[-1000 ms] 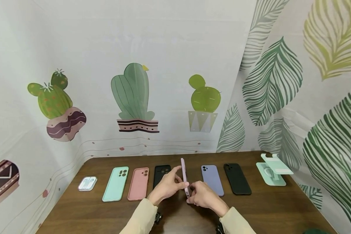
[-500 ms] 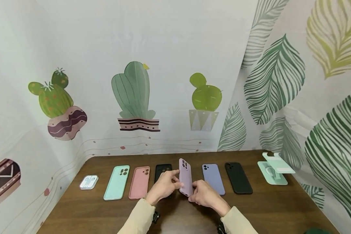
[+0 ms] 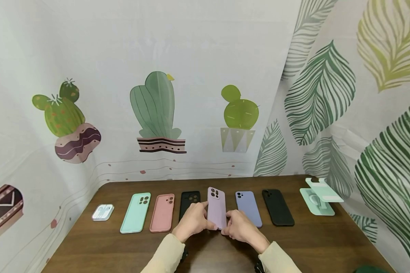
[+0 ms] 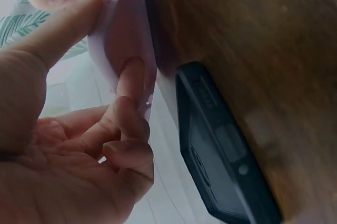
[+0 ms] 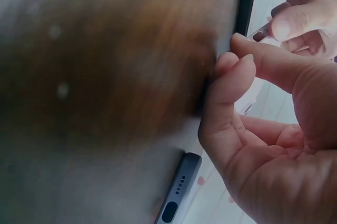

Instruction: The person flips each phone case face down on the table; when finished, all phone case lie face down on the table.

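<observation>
A lilac phone case [image 3: 217,207] with a camera cutout area at its top is tilted up at the middle of the table, its back facing me. My left hand [image 3: 193,220] holds its left edge, thumb near the lower corner; in the left wrist view a finger presses the flat face of the lilac phone case [image 4: 124,32]. My right hand [image 3: 239,227] pinches the lower right corner; the right wrist view shows its curled fingers [image 5: 218,103], which mostly hide the case there. A black phone case [image 3: 190,199] lies just left, partly behind my left hand.
Left of the hands lie a pink case [image 3: 162,213], a mint case [image 3: 135,213] and boxed earphones [image 3: 103,212]. To the right are a periwinkle case [image 3: 248,209], another black case [image 3: 278,207] and a mint folding stand [image 3: 317,201]. A patterned cloth hangs behind the brown table [image 3: 208,258].
The lilac phone case has turned from edge-on to showing its back, and leans lower. My left hand has slid down along its left edge; the right hand stays near the lower right corner.
</observation>
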Tool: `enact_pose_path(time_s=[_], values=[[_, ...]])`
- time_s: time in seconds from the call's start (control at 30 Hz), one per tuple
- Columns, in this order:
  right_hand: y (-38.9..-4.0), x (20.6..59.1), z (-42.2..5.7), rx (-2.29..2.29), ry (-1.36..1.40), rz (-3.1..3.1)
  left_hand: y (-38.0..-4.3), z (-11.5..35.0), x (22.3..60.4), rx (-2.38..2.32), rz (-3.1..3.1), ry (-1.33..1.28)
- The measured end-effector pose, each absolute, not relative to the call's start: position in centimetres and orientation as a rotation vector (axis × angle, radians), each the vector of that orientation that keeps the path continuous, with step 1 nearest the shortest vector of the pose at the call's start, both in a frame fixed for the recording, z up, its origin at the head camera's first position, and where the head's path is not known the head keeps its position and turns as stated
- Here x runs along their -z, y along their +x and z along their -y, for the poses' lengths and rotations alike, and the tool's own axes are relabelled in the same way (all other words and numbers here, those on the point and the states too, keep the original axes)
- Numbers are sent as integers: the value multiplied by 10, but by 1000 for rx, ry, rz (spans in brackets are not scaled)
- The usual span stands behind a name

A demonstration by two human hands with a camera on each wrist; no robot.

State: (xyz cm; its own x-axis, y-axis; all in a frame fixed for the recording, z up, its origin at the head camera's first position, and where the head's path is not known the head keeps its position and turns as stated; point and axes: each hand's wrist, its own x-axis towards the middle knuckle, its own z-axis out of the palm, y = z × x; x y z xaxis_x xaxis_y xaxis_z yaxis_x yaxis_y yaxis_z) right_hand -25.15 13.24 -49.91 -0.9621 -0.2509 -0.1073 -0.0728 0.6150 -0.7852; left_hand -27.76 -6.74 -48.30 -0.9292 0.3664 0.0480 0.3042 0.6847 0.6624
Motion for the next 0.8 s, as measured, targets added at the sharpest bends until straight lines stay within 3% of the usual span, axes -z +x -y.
enact_pose_path(time_s=[0.27,0.57,0.8], values=[[-257,506,-141,1196,-286,-2711,-283,62,507,-935,-2958,555],[-258,510,-144,1169,-300,-2798,-277,50,498,-853,-2980,409],[-283,551,-156,1124,-357,-2814,-271,44,492,-826,-2987,393]])
